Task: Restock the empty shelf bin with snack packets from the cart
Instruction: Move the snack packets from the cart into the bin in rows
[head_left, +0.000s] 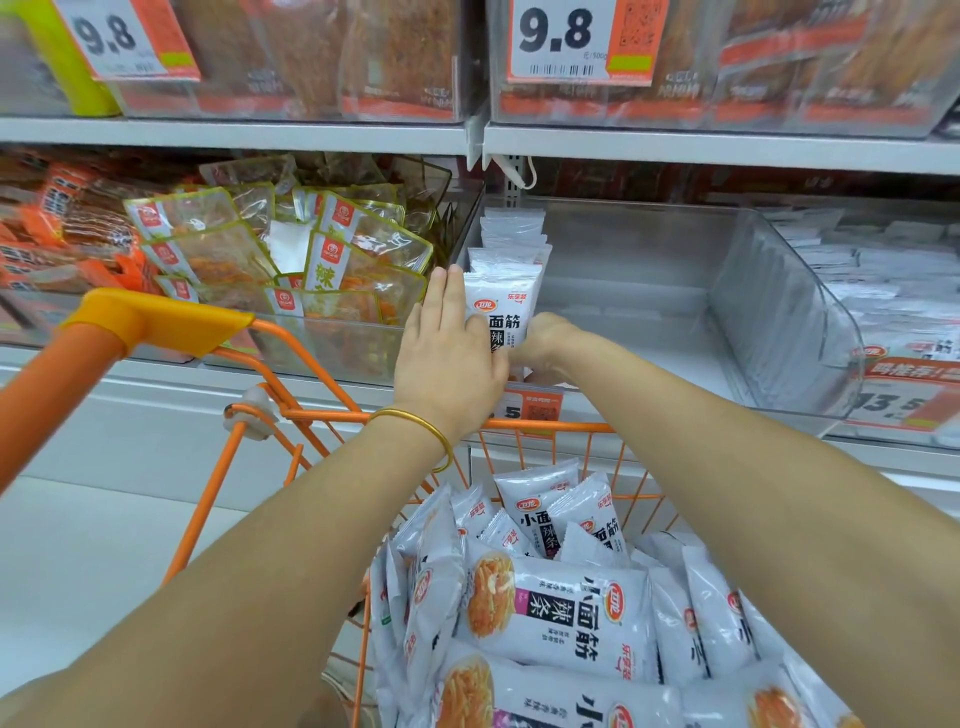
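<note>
Standing upright: white, black-lettered snack packets.

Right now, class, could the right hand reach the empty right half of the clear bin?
Probably yes: the right hand grips the front packet at the front of the bin, whose right side lies bare.

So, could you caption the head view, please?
Left hand presses and right hand grips upright snack packets in the clear shelf bin.

Glossy plastic snack packets, clear plastic bin, painted metal-wire cart
</note>
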